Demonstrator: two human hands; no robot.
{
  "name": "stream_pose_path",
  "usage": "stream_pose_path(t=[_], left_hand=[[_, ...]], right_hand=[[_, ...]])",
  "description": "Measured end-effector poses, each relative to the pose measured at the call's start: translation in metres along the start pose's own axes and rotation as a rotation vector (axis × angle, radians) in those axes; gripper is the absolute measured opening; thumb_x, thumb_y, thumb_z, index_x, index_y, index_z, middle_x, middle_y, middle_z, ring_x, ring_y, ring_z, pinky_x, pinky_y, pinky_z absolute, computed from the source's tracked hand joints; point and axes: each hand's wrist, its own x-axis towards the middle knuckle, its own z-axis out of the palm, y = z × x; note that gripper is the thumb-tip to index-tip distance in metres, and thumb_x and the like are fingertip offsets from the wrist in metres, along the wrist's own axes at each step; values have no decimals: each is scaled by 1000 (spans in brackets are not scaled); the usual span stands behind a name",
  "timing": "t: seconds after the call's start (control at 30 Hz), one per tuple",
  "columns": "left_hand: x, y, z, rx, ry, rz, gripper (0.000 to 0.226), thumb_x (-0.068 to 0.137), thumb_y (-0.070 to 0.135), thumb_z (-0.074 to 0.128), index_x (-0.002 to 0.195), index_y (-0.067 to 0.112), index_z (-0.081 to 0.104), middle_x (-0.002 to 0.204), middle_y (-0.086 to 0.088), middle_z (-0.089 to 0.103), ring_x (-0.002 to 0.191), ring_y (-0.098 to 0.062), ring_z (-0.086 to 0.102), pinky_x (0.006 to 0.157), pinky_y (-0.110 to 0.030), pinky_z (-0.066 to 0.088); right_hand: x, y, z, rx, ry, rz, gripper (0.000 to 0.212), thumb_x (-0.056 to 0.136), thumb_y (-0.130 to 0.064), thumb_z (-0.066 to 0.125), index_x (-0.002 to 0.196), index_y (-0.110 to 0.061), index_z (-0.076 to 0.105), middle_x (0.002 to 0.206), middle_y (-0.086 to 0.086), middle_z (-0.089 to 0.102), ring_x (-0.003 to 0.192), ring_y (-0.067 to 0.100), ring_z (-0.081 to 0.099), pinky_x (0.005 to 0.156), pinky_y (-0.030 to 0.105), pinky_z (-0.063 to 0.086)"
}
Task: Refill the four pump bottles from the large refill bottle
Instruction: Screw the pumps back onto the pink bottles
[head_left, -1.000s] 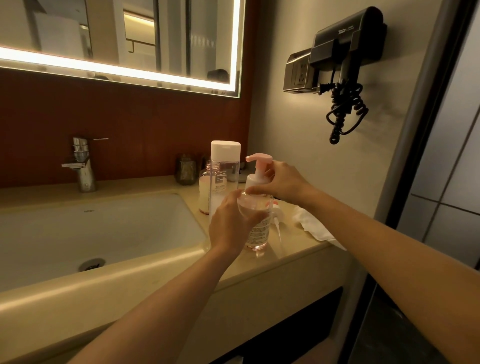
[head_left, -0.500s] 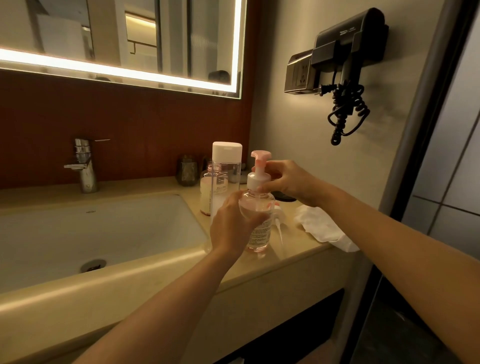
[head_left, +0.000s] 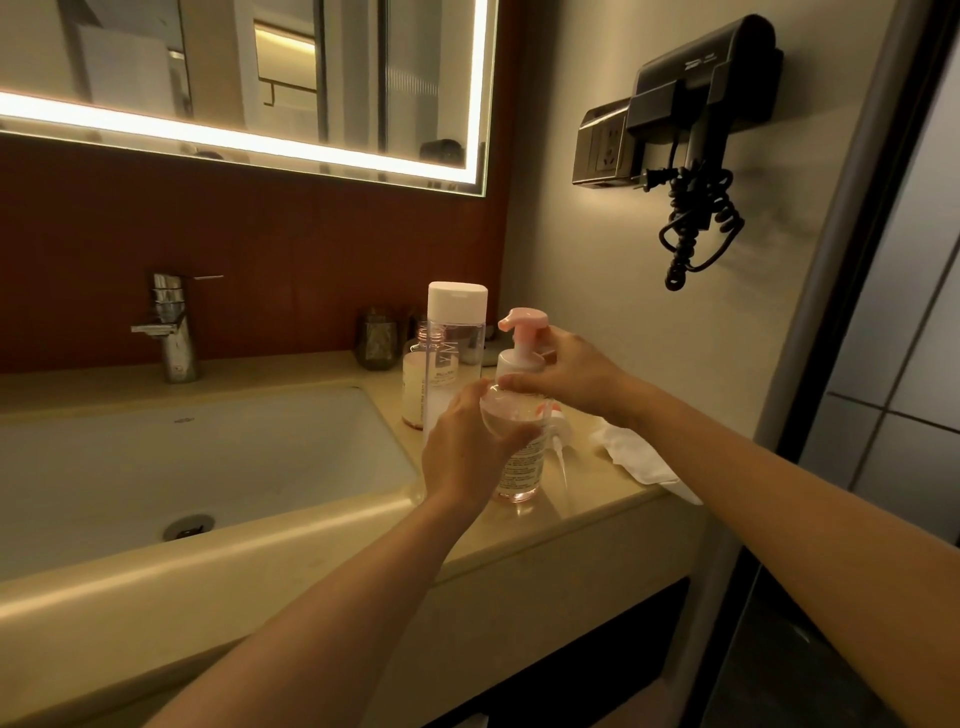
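Pink-topped pump bottle (head_left: 519, 462) upright on counter (head_left: 597, 501); left hand (head_left: 467, 447) wraps body, right hand (head_left: 571, 371) pinches pump collar

Right hand (head_left: 576, 374) a little lower on the white collar (head_left: 514, 364) of the pump bottle (head_left: 519, 462), pink pump head (head_left: 522, 322) slightly turned

Pink pump head (head_left: 522, 325), white-capped refill bottle (head_left: 454, 343)

Pump bottle (head_left: 519, 462) stands near the table's (head_left: 597, 519) front edge, just right of the sink (head_left: 260, 457). Refill bottle (head_left: 453, 353) sits right behind it, a smaller bottle (head_left: 414, 395) beside that on the left. Cloth (head_left: 639, 457) lies toward the right edge, tap (head_left: 174, 327) at the back edge.
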Motion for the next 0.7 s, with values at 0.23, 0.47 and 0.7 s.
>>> stream_pose_path(t=[0.23, 0.47, 0.7], left_hand=[[-1, 1, 0, -7, -2, -10, 65, 72, 44, 74, 128, 23, 49, 122, 2, 59, 102, -16, 57, 74, -22, 43], [0, 1, 0, -1, 5, -17, 65, 72, 45, 74, 128, 22, 48, 122, 1, 59, 103, -17, 57, 73, -22, 41], [0, 0, -1, 8, -5, -13, 65, 72, 45, 73, 128, 21, 49, 121, 1, 60, 102, -17, 58, 73, -22, 42]], right_hand=[[-1, 7, 11, -75, 223, -32, 52, 78, -26, 72, 122, -8, 50, 118, 7, 58, 97, 17, 54, 81, 22, 43], [-3, 3, 3, 81, 77, 14, 59, 82, -22, 68, 134, -12, 41, 128, 5, 52, 114, 21, 51, 90, 29, 43], [0, 11, 12, 38, 231, -4, 51, 76, -22, 74, 120, -7, 52, 119, 10, 57, 102, 21, 55, 89, 32, 48]])
